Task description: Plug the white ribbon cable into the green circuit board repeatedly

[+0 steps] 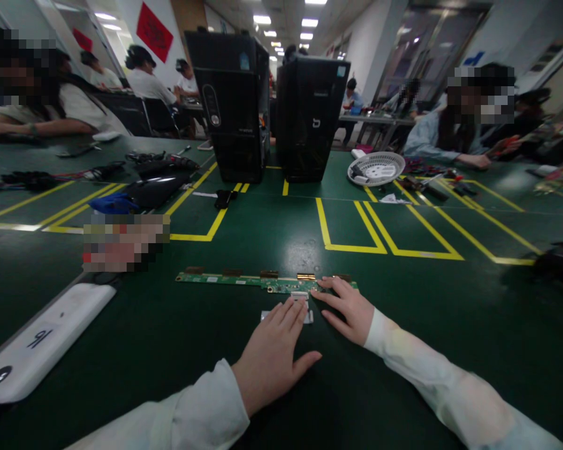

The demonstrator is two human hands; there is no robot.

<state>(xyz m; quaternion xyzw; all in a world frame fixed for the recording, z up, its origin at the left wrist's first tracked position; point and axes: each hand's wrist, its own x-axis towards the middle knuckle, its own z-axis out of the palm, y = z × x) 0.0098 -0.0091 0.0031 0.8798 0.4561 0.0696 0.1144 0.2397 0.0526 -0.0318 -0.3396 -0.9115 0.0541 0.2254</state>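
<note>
A long, narrow green circuit board [248,280] lies crosswise on the dark green table, with several brown or gold tabs along its far edge. My left hand [274,350] is laid flat, thumb apart, its fingertips over a small white and silver piece [308,316] just in front of the board. Part of that piece is hidden under the fingers. My right hand [346,309] rests with spread fingers on the board's right part, covering some of it. Neither hand grasps anything.
Two black computer towers [234,112] [309,119] stand at the back. A white basket [376,169] sits back right, near tools and wires. At left lie a long white device [47,337], a blue item [114,203] and cables. Yellow tape [356,248] marks the table. People sit around.
</note>
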